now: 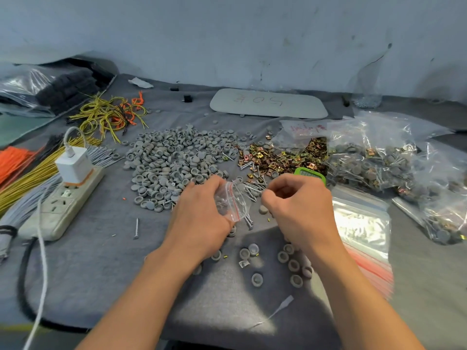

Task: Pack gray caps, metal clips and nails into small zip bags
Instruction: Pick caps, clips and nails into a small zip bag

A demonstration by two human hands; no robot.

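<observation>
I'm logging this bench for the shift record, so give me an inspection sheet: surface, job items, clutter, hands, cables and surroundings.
Surface: gray cloth under everything.
Job's things: loose piles of gray caps, metal clips and nails; stack of empty zip bags and filled bags at right.
Clutter: hand-marked white board; green device, partly hidden.
Hands: left hand holds a small zip bag; right hand curled at its mouth, what it pinches unclear.
Cables: white charger in a power strip, black cable, yellow wires, orange ties.
Surroundings: scuffed pale wall; bagged black pieces far left.
</observation>
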